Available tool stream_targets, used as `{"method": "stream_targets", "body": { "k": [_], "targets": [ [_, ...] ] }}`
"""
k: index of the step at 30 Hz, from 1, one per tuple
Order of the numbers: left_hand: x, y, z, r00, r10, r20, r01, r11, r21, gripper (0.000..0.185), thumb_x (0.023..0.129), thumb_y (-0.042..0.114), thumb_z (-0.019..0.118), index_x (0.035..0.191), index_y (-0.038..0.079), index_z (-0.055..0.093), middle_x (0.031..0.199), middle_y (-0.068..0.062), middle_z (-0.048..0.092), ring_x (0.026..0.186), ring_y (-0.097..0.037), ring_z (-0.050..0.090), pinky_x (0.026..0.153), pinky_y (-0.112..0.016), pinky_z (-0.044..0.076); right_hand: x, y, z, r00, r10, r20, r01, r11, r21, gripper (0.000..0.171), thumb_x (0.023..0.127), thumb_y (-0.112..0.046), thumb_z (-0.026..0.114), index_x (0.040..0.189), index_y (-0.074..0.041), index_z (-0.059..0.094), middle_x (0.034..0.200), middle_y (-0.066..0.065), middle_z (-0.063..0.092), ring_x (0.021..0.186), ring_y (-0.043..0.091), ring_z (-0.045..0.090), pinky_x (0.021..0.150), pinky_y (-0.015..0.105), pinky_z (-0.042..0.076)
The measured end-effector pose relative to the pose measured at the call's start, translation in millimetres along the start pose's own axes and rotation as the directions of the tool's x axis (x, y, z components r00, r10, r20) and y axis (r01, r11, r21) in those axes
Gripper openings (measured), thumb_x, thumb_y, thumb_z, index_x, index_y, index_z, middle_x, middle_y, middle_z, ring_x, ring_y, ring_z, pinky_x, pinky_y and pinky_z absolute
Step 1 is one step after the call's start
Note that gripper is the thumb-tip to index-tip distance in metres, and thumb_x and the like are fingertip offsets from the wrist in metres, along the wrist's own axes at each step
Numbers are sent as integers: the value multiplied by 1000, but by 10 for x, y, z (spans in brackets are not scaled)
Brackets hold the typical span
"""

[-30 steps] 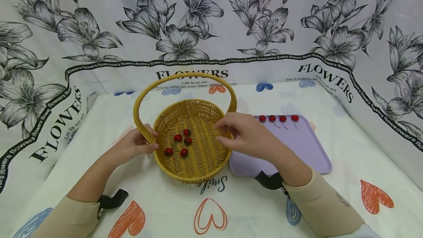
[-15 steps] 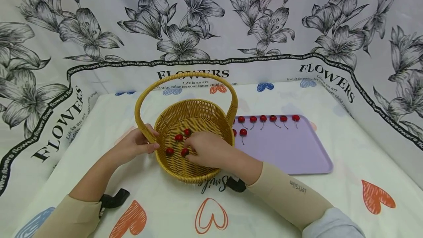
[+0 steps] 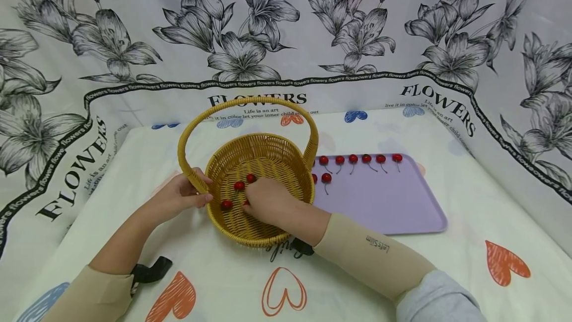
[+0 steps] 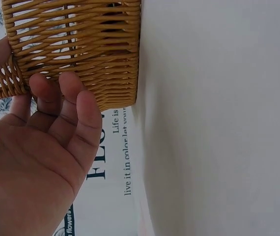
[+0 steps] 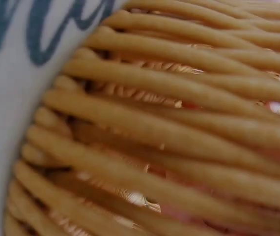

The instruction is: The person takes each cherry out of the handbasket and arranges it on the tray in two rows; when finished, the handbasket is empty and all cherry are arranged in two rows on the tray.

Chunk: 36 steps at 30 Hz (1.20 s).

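Wicker basket (image 3: 261, 232) sits mid-table, likely braced by the left hand (image 3: 180, 198), whose fingers curl on the rim at the handle base. Right hand (image 3: 268, 205) is down inside, over the cherries (image 3: 239, 186); three show just left of it. Its grip: cannot tell. More cherries line the tray (image 3: 402, 207).

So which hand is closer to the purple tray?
The right hand. It is inside the basket, which sits just left of the purple tray. The left hand holds the basket's far-left edge, farther from the tray.
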<state>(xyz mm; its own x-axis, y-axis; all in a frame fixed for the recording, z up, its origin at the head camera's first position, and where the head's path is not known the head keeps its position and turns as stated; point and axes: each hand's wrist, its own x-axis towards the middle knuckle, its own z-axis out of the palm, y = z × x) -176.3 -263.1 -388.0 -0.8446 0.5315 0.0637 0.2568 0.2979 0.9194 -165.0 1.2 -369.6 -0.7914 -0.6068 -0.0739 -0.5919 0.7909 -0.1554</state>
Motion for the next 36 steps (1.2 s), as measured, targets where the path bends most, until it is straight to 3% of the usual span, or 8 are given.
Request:
{"method": "stream_targets", "body": {
  "k": [9,15,24,31,36],
  "targets": [
    [-12,1,-6,1000,-6,-1,6,1000,-4,28,97,-1,67,117,-11,51,95,-7,67,71,-19,62,65,-34,54,-81,39,-23,999,-31,28,27,993,112,21,92,-22,77,80,-15,61,69,-5,56,63,9,53,55,23,45],
    [-8,1,-3,1000,-4,-2,4,1000,3,28,97,0,67,117,-11,51,95,-8,68,72,-19,61,65,-34,54,-206,95,-126,1000,-17,24,9,961,276,14,89,-14,76,100,-12,67,74,-4,57,67,10,52,57,23,44],
    [-13,16,-10,1000,-5,1,5,1000,6,28,97,1,67,117,-10,51,94,-8,68,72,-18,62,65,-34,54,-500,225,-374,989,-66,-134,112,921,373,26,87,-18,72,113,-16,74,104,-8,62,95,15,56,82,29,47],
    [-6,-4,-9,1000,-6,2,6,1000,-6,28,97,1,67,117,-10,51,96,-7,68,73,-17,62,66,-33,55,-700,435,-567,974,-98,-205,176,897,405,28,89,-16,67,115,-16,76,103,-5,61,77,11,51,66,28,47],
    [-5,-6,-2,1000,-15,-5,15,1000,7,29,97,1,68,117,-10,51,97,-8,68,74,-18,63,66,-34,55,-824,661,-628,979,-72,-191,155,870,468,28,89,-13,68,116,-13,75,103,-6,64,81,13,56,67,29,51]
  ]
}}
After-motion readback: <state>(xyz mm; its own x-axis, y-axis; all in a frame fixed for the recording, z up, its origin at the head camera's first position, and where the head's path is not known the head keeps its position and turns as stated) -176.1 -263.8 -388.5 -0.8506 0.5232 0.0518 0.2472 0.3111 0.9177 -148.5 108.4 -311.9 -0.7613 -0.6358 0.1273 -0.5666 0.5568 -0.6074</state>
